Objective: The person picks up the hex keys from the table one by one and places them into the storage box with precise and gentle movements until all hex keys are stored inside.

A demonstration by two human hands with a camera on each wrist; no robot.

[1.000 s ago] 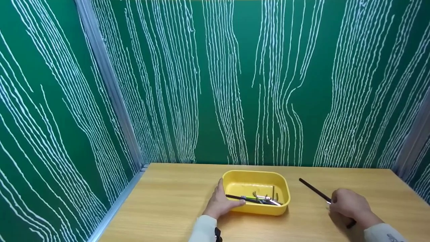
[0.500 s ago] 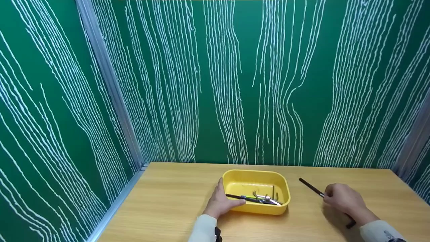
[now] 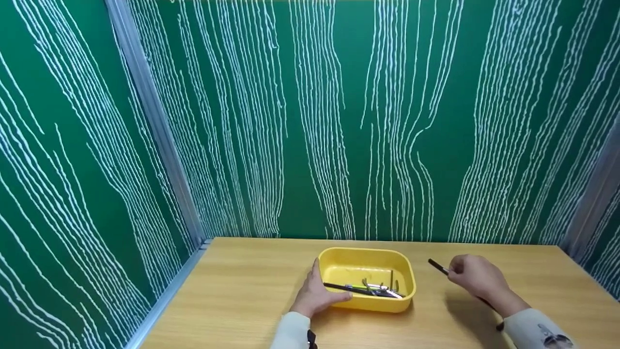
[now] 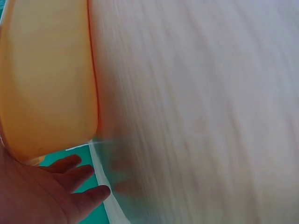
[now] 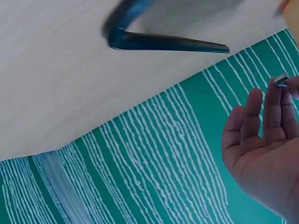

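My left hand holds the near left corner of a yellow plastic box, thumb over the front rim and fingers along the left side. The left wrist view shows several fingers of that hand extended by the box wall. To the right of the box, my right hand pinches a long dark Allen key between thumb and fingertips, near its far end. Its bent short arm shows large in the right wrist view, back near the wrist; the palm covers much of the shaft in the head view.
Several dark rods, a black pen-like stick and small metal pieces lie inside the box. Everything sits on a wooden table. Green walls with white wavy lines and a grey corner post enclose its back and left.
My right hand has moved left and away from me, its fingers sliding along the Allen key towards the far tip, so less of that end sticks out. The left hand and box stay put.
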